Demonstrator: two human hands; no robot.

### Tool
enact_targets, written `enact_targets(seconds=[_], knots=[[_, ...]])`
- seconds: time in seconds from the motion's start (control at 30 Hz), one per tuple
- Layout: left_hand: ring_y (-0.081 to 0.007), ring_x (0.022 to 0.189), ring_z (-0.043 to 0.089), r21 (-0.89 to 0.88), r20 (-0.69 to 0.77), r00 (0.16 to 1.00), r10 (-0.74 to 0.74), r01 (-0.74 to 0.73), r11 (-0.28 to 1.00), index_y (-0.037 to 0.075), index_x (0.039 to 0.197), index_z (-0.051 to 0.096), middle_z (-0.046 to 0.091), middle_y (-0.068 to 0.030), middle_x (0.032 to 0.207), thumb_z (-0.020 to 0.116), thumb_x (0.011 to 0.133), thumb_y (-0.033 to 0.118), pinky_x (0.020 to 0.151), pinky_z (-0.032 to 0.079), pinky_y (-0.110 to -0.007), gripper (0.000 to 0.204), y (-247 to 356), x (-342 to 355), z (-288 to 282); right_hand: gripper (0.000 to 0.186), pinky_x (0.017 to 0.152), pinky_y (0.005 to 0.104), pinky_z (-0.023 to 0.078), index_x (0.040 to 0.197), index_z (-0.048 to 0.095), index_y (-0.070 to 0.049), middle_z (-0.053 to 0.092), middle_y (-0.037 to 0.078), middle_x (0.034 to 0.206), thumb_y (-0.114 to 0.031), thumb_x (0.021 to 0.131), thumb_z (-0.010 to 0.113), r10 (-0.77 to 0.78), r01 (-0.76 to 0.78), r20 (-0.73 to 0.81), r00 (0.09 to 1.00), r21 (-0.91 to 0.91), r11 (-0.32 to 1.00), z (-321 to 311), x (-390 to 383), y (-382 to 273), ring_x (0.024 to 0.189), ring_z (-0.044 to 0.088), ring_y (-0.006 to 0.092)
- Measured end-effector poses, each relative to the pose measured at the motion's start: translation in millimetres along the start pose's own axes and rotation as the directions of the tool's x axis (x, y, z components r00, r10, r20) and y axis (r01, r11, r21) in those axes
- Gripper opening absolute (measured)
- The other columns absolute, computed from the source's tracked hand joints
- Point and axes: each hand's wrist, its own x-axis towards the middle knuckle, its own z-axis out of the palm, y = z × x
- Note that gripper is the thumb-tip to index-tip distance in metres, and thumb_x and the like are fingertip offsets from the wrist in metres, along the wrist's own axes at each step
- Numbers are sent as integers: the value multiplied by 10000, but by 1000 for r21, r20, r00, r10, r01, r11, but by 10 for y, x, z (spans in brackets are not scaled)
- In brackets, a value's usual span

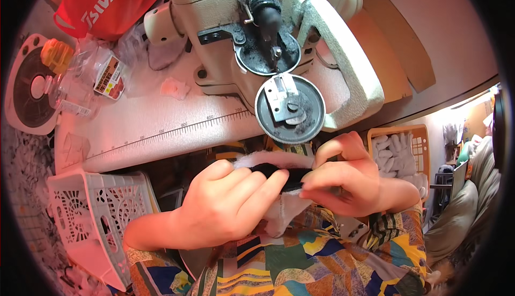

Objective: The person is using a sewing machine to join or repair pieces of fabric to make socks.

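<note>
My left hand (225, 202) and my right hand (348, 180) meet just below the table edge, both pinching a small piece of white and black fluffy fabric (279, 168). White fabric (284, 215) hangs down beneath my fingers. Directly above stands a cream industrial sewing machine (300, 38) with a round grey toothed disc (290, 108) at its near end, a short way above the fabric.
A pink table (161, 124) carries a printed ruler scale, clear plastic bags (102, 70), a red bag (102, 1) and a small fan (29, 89). A white lattice basket (91, 210) sits lower left. An orange basket with white gloves (399, 151) sits at right.
</note>
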Motion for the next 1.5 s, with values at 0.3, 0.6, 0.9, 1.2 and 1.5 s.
enact_targets(seconds=[0.3, 0.6, 0.9, 1.2, 1.5], knots=[[-215, 661, 525, -225, -45, 992, -120, 107, 969, 56, 802, 604, 505, -42, 720, 690, 628, 30, 603, 315, -343, 196, -474, 197, 52, 265, 670, 308, 487, 1007, 701, -64, 676, 88, 834, -67, 753, 775, 280, -285, 55, 958, 205, 936, 42, 260, 490, 717, 626, 172], [-184, 588, 507, -158, -423, 864, -273, 227, 961, 58, 839, 708, 591, -32, 661, 753, 633, 3, 611, 344, -303, 217, -627, 407, -317, 151, 710, 316, 496, 922, 719, 30, 685, 125, 857, -41, 791, 692, 79, -45, -41, 996, 532, 846, 37, 853, 823, 792, 627, 160], [-144, 556, 457, 151, -405, 914, 24, 41, 988, 41, 939, 703, 540, 14, 689, 720, 615, 38, 592, 285, -310, 324, -584, 526, -255, 194, 757, 314, 439, 904, 761, -53, 726, 40, 858, -88, 716, 796, 281, -207, -138, 950, 395, 895, -185, 727, 600, 882, 583, 163], [-144, 572, 467, 173, -423, 906, 29, 49, 984, 43, 942, 700, 541, 14, 699, 719, 620, 17, 601, 290, -309, 324, -591, 535, -198, 208, 681, 283, 412, 871, 762, -73, 722, 27, 835, -94, 670, 809, 41, -10, -239, 970, 130, 991, -263, 787, 617, 768, 547, 154], [-130, 579, 469, 167, -439, 898, 14, 66, 984, 69, 952, 703, 560, 27, 714, 742, 632, 14, 606, 294, -298, 327, -542, 494, -231, 189, 636, 265, 359, 899, 672, -17, 641, 19, 679, 25, 714, 665, 137, -5, -813, 566, 162, 987, -331, 618, 223, 691, 427, 142]])
